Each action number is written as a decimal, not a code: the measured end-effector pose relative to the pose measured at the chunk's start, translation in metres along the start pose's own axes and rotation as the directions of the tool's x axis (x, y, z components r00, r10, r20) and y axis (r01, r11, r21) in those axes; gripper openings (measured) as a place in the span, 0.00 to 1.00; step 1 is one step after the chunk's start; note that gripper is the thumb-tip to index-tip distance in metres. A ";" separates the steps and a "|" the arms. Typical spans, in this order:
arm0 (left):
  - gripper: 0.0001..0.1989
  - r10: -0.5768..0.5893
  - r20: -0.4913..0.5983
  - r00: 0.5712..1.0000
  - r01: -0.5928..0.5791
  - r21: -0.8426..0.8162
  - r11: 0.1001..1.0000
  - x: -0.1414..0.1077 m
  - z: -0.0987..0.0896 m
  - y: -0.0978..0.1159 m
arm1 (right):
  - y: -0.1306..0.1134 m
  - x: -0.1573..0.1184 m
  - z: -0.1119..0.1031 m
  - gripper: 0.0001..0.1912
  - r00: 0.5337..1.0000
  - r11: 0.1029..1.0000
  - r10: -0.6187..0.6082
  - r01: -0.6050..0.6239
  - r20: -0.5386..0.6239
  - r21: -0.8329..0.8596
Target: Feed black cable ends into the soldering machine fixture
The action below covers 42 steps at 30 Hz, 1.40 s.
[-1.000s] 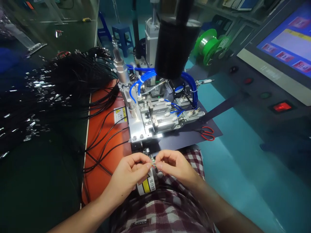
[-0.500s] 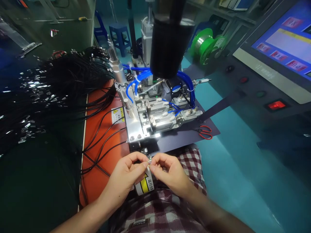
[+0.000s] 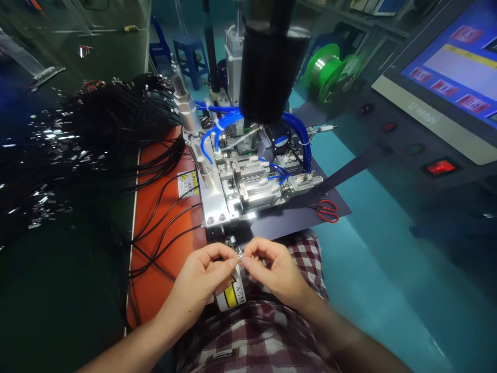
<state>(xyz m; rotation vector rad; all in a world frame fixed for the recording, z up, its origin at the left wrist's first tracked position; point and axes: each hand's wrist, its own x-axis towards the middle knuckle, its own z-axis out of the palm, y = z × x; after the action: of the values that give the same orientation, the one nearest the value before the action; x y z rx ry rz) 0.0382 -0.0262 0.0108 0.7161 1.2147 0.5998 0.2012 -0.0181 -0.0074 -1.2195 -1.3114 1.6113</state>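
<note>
My left hand (image 3: 205,269) and my right hand (image 3: 274,267) meet fingertip to fingertip just in front of the metal machine (image 3: 217,199). Each is closed in a pinch. Between them are thin wire ends (image 3: 239,260), with a bit of orange showing; their details are too small to tell. Under my hands is a white roll with a yellow label (image 3: 230,296). Several black cables (image 3: 165,235) lie on the orange surface (image 3: 149,204) left of the machine.
A large bundle of black cables (image 3: 112,114) lies at the left. Red-handled scissors (image 3: 328,211) rest on the dark plate at the right. Beyond are a green spool (image 3: 326,70), a blue stool (image 3: 191,57) and a control panel (image 3: 427,114). A black cylinder (image 3: 269,77) hangs above the machine.
My right hand has shifted slightly up at the fingertips, and orange shows between the fingers. My left hand has barely moved.
</note>
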 end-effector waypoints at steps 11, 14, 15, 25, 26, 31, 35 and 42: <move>0.08 -0.067 0.095 0.993 0.069 -0.011 0.998 -0.001 -0.002 0.007 | 0.006 0.024 -0.021 0.15 0.905 0.968 0.053 -0.151 0.421 0.202; 0.07 -0.064 0.102 0.993 0.062 0.019 0.998 -0.001 -0.002 0.006 | 0.002 0.025 -0.025 0.14 0.886 0.980 0.051 -0.134 0.461 0.150; 0.07 -0.061 0.108 0.992 0.057 0.036 0.998 -0.001 -0.003 0.005 | 0.001 0.025 -0.026 0.13 0.877 0.983 0.053 -0.131 0.477 0.132; 0.07 -0.004 0.013 1.000 0.004 0.008 1.000 -0.003 -0.001 0.005 | -0.006 0.020 -0.024 0.08 0.956 1.000 0.016 -0.023 0.292 0.021; 0.08 -0.006 0.004 1.000 0.006 -0.002 1.000 -0.003 -0.001 0.005 | -0.005 0.018 -0.022 0.07 0.972 1.000 0.008 -0.008 0.234 0.000; 0.09 -0.004 -0.011 1.000 0.004 0.000 1.000 -0.003 -0.001 0.004 | -0.003 0.005 -0.010 0.06 0.995 0.999 0.017 -0.011 0.103 -0.053; 0.09 0.004 -0.001 1.000 -0.004 0.007 1.000 -0.002 -0.001 0.003 | -0.004 0.001 -0.003 0.05 0.998 0.998 0.001 0.002 0.059 -0.061; 0.08 -0.002 0.024 1.000 0.002 -0.001 1.000 -0.002 -0.001 0.002 | -0.007 0.002 -0.008 0.05 0.994 0.995 -0.032 0.042 0.108 -0.089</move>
<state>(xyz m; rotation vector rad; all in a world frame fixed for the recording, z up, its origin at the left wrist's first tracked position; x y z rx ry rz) 0.0370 -0.0267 0.0133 0.7191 1.1924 0.5882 0.2084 -0.0127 -0.0015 -1.1698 -1.4804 1.6241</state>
